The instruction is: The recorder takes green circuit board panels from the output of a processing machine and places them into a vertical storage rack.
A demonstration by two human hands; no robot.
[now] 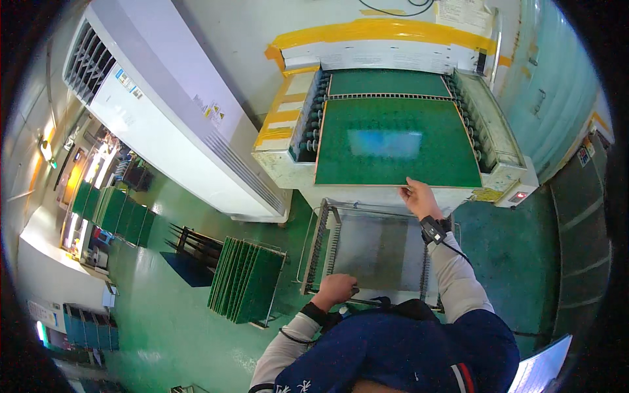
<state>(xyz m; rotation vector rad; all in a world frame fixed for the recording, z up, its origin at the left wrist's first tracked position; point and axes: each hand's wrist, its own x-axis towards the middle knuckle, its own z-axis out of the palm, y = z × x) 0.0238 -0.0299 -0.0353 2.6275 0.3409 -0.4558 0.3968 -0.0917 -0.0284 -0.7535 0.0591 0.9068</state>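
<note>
A large green panel (396,141) with a glossy surface lies on the roller conveyor (473,134) of a machine in front of me. My right hand (418,198) pinches the panel's near edge, thumb and fingers together. Farther in, a second green panel (386,82) rests on the rollers. Below the conveyor's front stands a metal slotted rack (334,239) with toothed sides. My left hand (335,291) is closed at the rack's near left corner. A small dark part shows at its fingers, too little to name.
A tall white air conditioner (177,111) stands left of the machine. On the floor at left, a rack of upright green panels (246,280) sits beside a dark rack (196,252). More green panels (118,213) stand farther left. A grey cabinet (583,229) rises at right.
</note>
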